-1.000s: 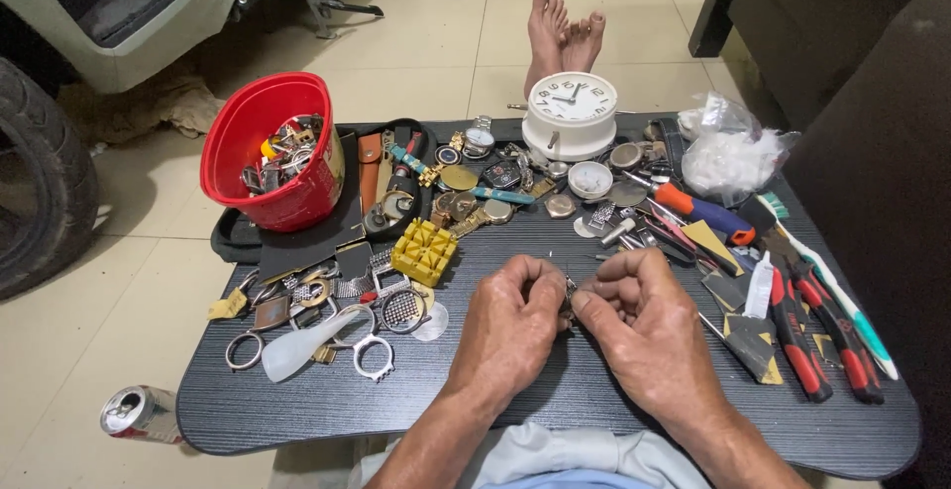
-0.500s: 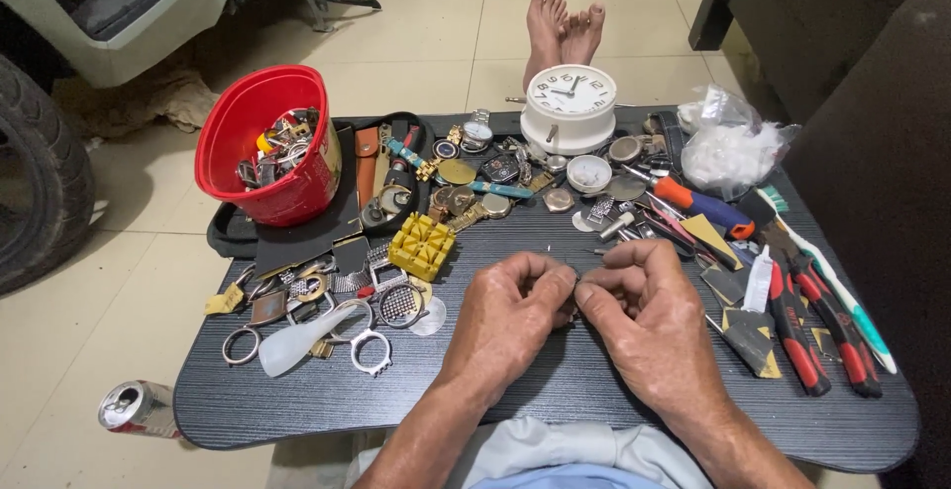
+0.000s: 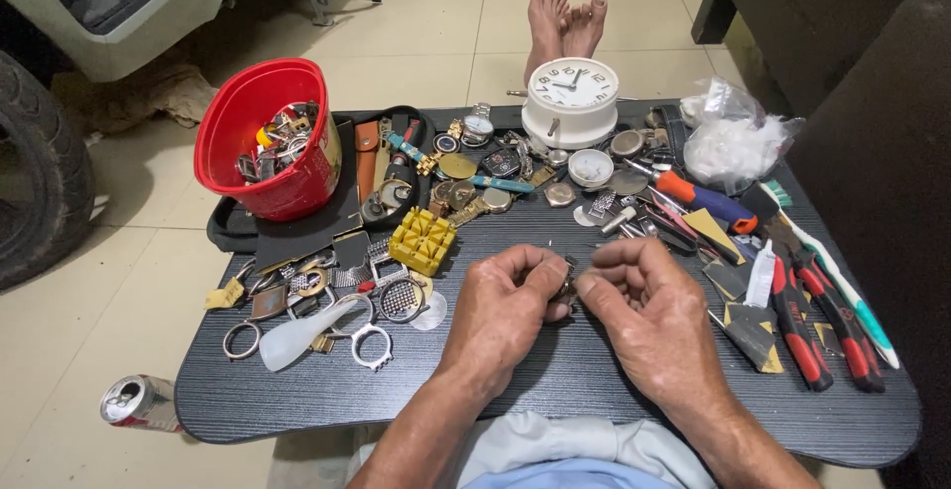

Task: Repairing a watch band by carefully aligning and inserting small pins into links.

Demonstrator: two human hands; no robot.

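Note:
My left hand [image 3: 503, 303] and my right hand [image 3: 646, 306] meet over the middle of a dark low table [image 3: 555, 405]. Between their fingertips they pinch a small metal watch part [image 3: 567, 286], mostly hidden by the fingers. Both hands have their fingers curled around it. Just left of my left hand lie a yellow plastic watch holder [image 3: 422, 239] and several round metal rings and case tools [image 3: 369, 335].
A red bucket [image 3: 265, 142] of metal parts stands at the back left. A white clock [image 3: 572, 101] sits at the back middle, a clear plastic bag [image 3: 733, 137] at the back right. Red-handled pliers [image 3: 797, 316], a screwdriver [image 3: 705, 200] and a toothbrush [image 3: 842, 286] lie right. A can [image 3: 139, 402] lies on the floor.
Both hands stay together over the table middle, fingers shifting slightly on the small part. The camera has tilted a little.

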